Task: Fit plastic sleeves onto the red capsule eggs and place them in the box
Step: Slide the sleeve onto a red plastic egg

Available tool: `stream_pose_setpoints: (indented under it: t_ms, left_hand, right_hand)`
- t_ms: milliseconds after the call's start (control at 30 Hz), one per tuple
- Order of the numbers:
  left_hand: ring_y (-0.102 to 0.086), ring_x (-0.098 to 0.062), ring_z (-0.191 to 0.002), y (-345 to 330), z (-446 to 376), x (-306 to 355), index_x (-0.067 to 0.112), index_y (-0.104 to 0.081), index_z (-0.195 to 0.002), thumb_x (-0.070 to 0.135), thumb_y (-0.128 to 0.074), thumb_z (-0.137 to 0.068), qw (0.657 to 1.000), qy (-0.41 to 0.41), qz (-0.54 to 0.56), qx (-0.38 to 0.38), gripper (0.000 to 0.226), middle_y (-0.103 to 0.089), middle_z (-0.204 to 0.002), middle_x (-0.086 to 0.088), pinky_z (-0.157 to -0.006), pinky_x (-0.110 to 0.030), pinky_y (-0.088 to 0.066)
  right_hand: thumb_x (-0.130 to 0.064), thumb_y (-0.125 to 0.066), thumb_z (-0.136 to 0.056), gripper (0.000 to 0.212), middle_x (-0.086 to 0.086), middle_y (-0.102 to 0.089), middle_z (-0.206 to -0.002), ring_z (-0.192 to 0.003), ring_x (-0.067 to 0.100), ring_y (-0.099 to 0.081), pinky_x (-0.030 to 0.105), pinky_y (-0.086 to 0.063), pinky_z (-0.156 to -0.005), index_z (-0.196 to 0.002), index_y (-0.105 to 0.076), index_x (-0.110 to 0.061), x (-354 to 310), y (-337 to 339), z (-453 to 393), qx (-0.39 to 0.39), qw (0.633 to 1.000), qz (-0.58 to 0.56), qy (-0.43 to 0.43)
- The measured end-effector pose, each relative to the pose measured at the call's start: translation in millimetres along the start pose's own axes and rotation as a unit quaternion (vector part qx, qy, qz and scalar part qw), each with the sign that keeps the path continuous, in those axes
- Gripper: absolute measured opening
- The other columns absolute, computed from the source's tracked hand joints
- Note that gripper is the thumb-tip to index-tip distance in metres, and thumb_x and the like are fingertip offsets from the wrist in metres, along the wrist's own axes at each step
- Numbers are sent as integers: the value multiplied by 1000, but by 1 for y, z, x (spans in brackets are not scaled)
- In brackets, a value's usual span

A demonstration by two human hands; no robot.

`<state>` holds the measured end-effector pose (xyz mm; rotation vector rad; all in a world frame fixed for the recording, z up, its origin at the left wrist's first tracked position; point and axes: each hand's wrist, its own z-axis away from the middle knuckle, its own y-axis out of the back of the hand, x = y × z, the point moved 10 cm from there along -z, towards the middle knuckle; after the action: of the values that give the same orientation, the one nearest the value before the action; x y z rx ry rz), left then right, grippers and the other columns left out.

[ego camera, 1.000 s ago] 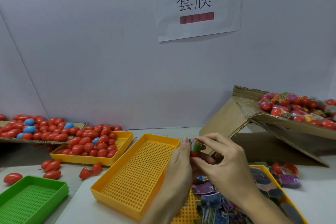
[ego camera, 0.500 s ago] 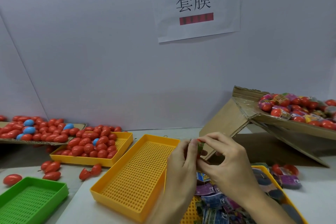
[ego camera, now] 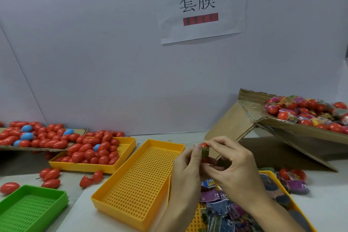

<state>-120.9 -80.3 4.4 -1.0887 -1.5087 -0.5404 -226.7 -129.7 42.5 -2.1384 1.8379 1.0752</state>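
Pinching a red capsule egg [ego camera: 204, 145] upright between them, the left hand [ego camera: 185, 170] and right hand [ego camera: 232, 167] are each grasping it above the surface [ego camera: 320, 203], a green plastic sleeve [ego camera: 205, 151] wrapping its middle; the cardboard box [ego camera: 250, 111] is sitting tilted at right.

A green tray [ego camera: 32, 206] sits front left; a paper sign [ego camera: 202, 3] hangs on the wall.

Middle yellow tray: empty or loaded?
Empty. The middle yellow tray shows only its bare perforated floor, apart from the corner hidden behind the left hand.
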Motion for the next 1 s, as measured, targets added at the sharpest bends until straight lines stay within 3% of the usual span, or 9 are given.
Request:
stream_pose_setpoints:
  t_ms: [67, 200, 433, 533, 600, 700, 833, 1000]
  left_hand:
    - [-70, -24, -70, 0, -1, 0, 8, -73, -92, 43, -57, -89, 999, 8, -25, -24, 39, -71, -77, -12, -57, -28, -55]
    - [-64, -16, -58, 4, -4, -1, 3, -64, -90, 48, -59, -84, 994, 22, -93, -58, 46, -62, -62, 1, -52, -27, -52]
    - [-64, -28, -57, 2, -5, 0, 9, -57, -82, 48, -52, -87, 984, 19, -148, -96, 40, -61, -61, -15, -56, -34, -57]
    - [-66, -25, -61, 2, -4, -3, 6, -61, -86, 50, -52, -88, 987, 29, -128, -90, 44, -64, -64, -8, -58, -34, -57]
    - [-68, -19, -67, 5, -5, -7, 7, -68, -92, 50, -55, -87, 993, 44, -81, -73, 45, -68, -71, -2, -59, -31, -56]
    - [-67, -23, -74, 11, -6, -13, 7, -72, -96, 48, -56, -90, 997, 76, -3, -33, 44, -67, -87, -15, -63, -34, -56]
    - [-64, -16, -65, 13, -7, -17, 17, -78, -78, 41, -60, -82, 993, 98, 53, -27, 31, -67, -71, -3, -58, -32, -55]
    - [-66, -20, -68, 17, -11, -9, 16, -78, -82, 45, -61, -84, 997, 70, 6, -29, 34, -68, -73, -5, -67, -38, -58]
  right_hand:
    - [-53, -69, -78, 42, -20, -63, -106, -103, 9, -64, 26, -57, -81, -115, -69, -33, 1, -2, 0, -11, 1000, -13, -6]
    - [-32, -78, -81, 33, -16, -64, -106, -100, 14, -65, 33, -59, -74, -113, -72, -29, 7, -10, 2, -44, 998, -37, -26]
    - [-29, -75, -79, 32, -16, -64, -105, -92, 17, -65, 38, -56, -71, -110, -71, -35, 4, -12, 0, -64, 997, -45, -25]
    - [-27, -78, -80, 31, -17, -64, -104, -91, 15, -65, 37, -56, -71, -110, -72, -34, 5, -13, 0, -67, 997, -34, -28]
    - [-37, -78, -78, 34, -18, -65, -104, -97, 11, -64, 30, -55, -77, -111, -70, -36, 2, -10, -1, -60, 998, -27, -22]
    - [-49, -73, -73, 37, -22, -65, -106, -103, 5, -63, 19, -53, -81, -109, -63, -50, -4, -6, -3, -46, 998, -35, -14]
    - [-53, -75, -71, 42, -22, -65, -108, -103, 8, -62, 30, -54, -77, -111, -65, -47, 2, -12, -2, -74, 995, -50, -40]
    - [-52, -73, -72, 39, -24, -63, -107, -97, 8, -61, 32, -53, -72, -110, -62, -51, 2, -14, -2, -69, 996, -46, -46]
